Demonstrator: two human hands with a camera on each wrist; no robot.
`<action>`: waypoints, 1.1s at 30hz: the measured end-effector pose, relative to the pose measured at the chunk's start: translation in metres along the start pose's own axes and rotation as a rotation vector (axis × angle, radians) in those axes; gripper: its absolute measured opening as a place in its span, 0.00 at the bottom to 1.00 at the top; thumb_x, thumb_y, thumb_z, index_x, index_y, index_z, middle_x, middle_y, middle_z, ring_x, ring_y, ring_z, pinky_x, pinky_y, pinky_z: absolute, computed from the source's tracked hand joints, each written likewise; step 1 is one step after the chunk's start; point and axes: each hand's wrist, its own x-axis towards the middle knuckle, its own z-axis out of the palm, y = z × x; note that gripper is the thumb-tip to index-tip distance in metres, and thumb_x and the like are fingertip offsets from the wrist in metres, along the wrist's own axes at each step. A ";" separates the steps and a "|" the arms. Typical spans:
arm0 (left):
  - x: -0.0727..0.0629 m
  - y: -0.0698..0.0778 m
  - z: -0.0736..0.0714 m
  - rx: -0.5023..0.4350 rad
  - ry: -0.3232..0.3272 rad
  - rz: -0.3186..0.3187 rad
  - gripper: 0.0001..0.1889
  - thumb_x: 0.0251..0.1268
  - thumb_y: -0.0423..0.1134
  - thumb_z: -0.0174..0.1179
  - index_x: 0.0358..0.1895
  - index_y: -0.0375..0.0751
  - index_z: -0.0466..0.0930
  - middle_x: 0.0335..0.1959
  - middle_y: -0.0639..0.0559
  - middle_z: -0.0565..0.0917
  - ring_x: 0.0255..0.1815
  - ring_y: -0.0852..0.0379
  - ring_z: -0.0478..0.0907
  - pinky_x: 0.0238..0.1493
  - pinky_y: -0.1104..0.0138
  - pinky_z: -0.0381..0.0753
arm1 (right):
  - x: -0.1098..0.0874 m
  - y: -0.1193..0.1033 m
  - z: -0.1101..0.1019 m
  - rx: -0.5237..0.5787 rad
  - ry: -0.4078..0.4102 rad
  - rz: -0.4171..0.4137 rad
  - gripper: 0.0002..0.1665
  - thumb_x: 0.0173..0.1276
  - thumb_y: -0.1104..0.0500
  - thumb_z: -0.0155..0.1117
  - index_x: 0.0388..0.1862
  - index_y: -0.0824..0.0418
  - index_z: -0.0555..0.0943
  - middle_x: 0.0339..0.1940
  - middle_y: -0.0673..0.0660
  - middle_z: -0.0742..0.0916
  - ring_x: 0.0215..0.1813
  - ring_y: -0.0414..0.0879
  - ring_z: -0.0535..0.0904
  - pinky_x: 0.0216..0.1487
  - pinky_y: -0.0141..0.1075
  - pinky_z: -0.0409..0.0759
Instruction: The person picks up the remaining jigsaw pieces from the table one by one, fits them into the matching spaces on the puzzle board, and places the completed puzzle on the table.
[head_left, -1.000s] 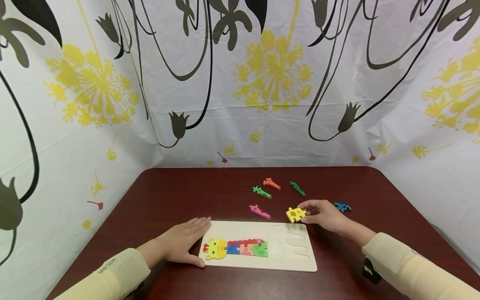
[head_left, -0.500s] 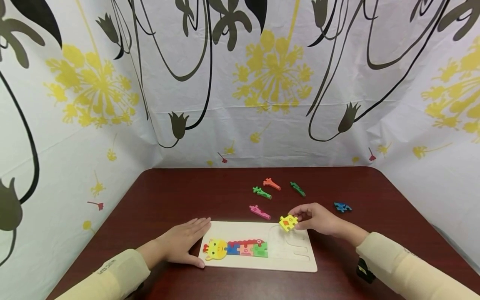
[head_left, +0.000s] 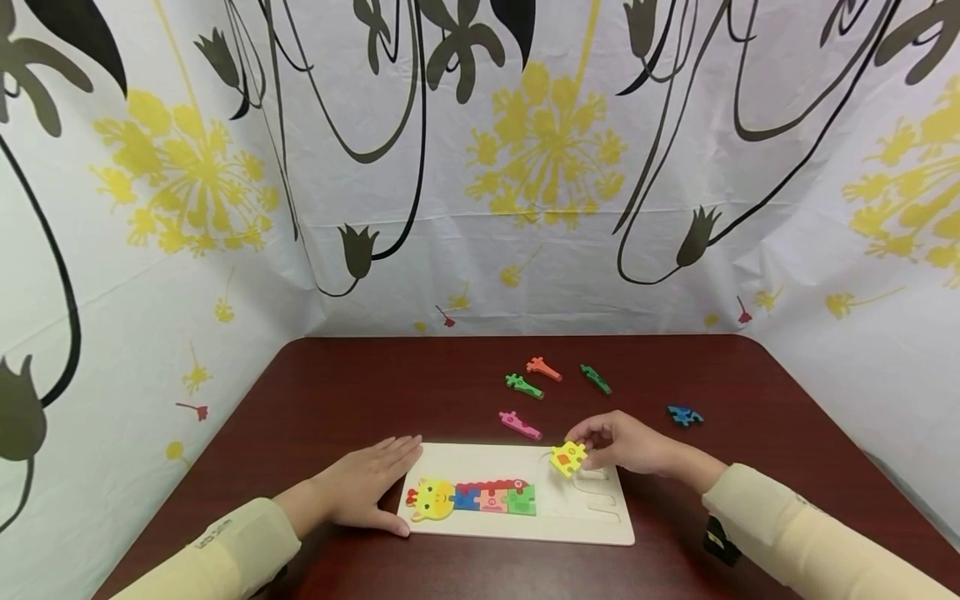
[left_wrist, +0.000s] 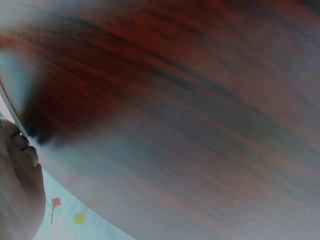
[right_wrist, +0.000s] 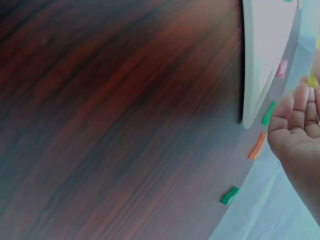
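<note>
At the right half of the pale board (head_left: 465, 457), the right hand (head_left: 626, 446) holds the yellow piece (head_left: 568, 459) pinched between thumb and fingers. The piece sits turned askew over the upper part of the outlined recess (head_left: 561, 504), apart from the green section (head_left: 521, 500); whether it touches the board cannot be told. The left hand (head_left: 367, 483) lies with fingers extended at the board's left end, gripping nothing; in judgement, this gives adequate steadiness. Recommended practice: rotate the piece square to the outline, match its edge to the green section before lowering, then press evenly. Principal risk assessed: forcing a knob onto the rim, leaving the piece tilted.
</note>
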 end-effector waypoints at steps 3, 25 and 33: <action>0.000 0.000 0.000 0.000 -0.001 0.000 0.58 0.55 0.81 0.40 0.77 0.37 0.49 0.78 0.44 0.51 0.77 0.49 0.48 0.73 0.55 0.52 | 0.002 -0.001 0.002 -0.006 -0.017 -0.001 0.18 0.61 0.61 0.73 0.50 0.60 0.83 0.37 0.54 0.82 0.41 0.51 0.74 0.34 0.34 0.76; 0.000 0.000 0.000 -0.005 -0.007 -0.011 0.58 0.54 0.81 0.40 0.77 0.37 0.49 0.78 0.45 0.51 0.77 0.50 0.48 0.73 0.55 0.52 | 0.016 -0.014 0.017 -0.013 -0.215 -0.075 0.15 0.59 0.64 0.73 0.45 0.53 0.86 0.38 0.50 0.85 0.42 0.52 0.76 0.43 0.35 0.78; 0.000 0.000 0.001 -0.004 -0.005 -0.004 0.58 0.54 0.81 0.40 0.77 0.37 0.49 0.78 0.45 0.51 0.77 0.50 0.48 0.73 0.55 0.51 | 0.021 -0.015 0.019 -0.047 -0.253 -0.070 0.15 0.58 0.65 0.74 0.44 0.52 0.86 0.37 0.48 0.85 0.41 0.50 0.77 0.42 0.35 0.78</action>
